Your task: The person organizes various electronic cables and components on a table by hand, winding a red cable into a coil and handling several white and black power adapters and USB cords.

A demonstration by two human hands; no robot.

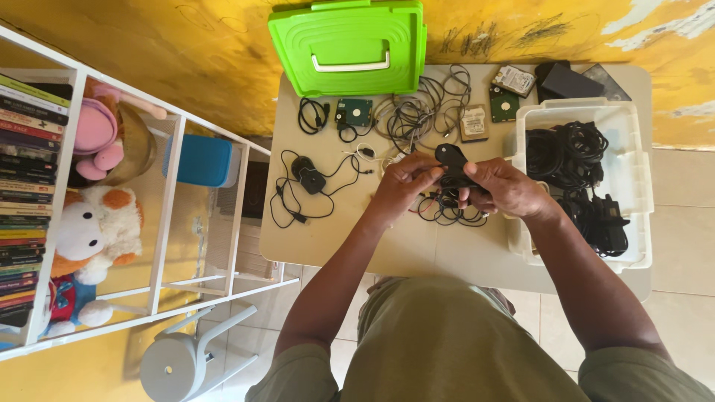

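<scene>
Over the beige table (350,246) my left hand (402,182) and my right hand (503,186) together hold a black bundle of cable with a flat oval black part (450,157) sticking up between them. Loops of that black cable (447,214) hang below my hands onto the table. The left fingers pinch the cable near the oval part; the right hand wraps around the bundle.
A white bin (629,141) of black cables sits at the right. A green case (350,46) leans on the yellow wall. Loose cables (417,112), bare drives (354,113), a black adapter (309,179) lie on the table. A white shelf (167,193) and stool (179,365) stand left.
</scene>
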